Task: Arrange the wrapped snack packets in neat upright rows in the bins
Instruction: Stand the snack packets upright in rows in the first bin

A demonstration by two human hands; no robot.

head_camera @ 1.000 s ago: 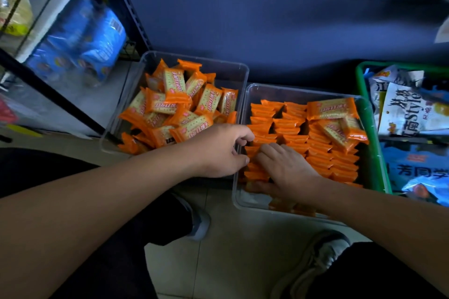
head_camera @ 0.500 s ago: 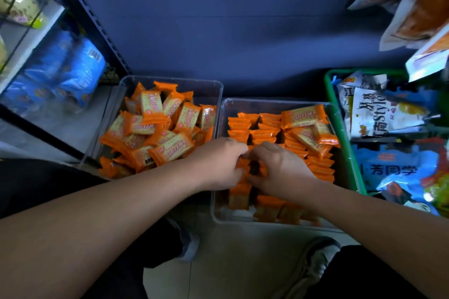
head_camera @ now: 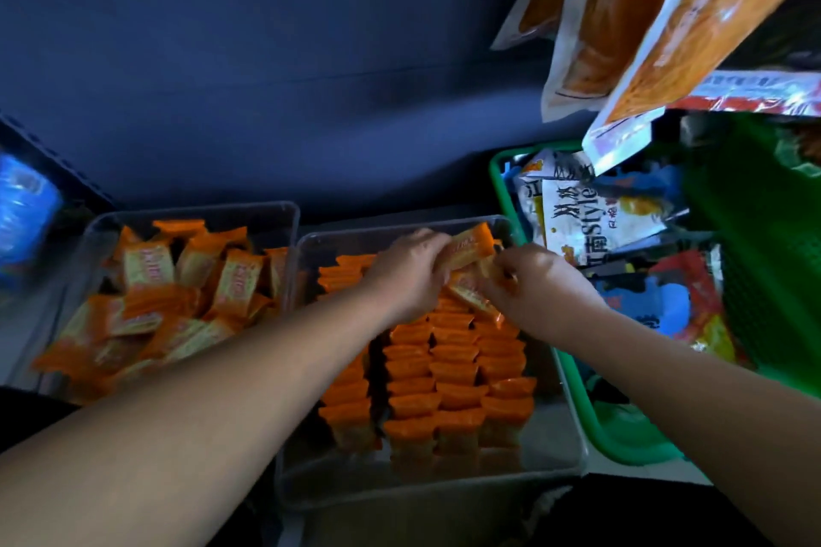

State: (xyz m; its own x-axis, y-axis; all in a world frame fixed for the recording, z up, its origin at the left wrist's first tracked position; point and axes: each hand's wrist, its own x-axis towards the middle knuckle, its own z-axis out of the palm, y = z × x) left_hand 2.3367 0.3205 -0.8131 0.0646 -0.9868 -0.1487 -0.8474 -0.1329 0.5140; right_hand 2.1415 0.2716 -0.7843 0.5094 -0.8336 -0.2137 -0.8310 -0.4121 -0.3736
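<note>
Two clear plastic bins stand side by side on the floor. The left bin (head_camera: 195, 215) holds a loose heap of orange snack packets (head_camera: 186, 293). In the right bin (head_camera: 573, 426), orange packets stand upright in rows (head_camera: 453, 373). Over the far end of the right bin, my left hand (head_camera: 406, 269) grips one end of a loose orange packet (head_camera: 471, 249). My right hand (head_camera: 540, 284) is closed on loose packets (head_camera: 473, 298) lying on top of the rows there.
A green basket (head_camera: 591, 413) full of mixed snack bags stands right of the bins. Large orange-and-white bags (head_camera: 644, 22) hang at the upper right. A dark blue wall runs behind. A black wire shelf with blue bags (head_camera: 22, 213) is at the left.
Both hands moved from the near left part of the right bin to its far right end and took hold of the loose packets lying there. The camera tilted up and right.
</note>
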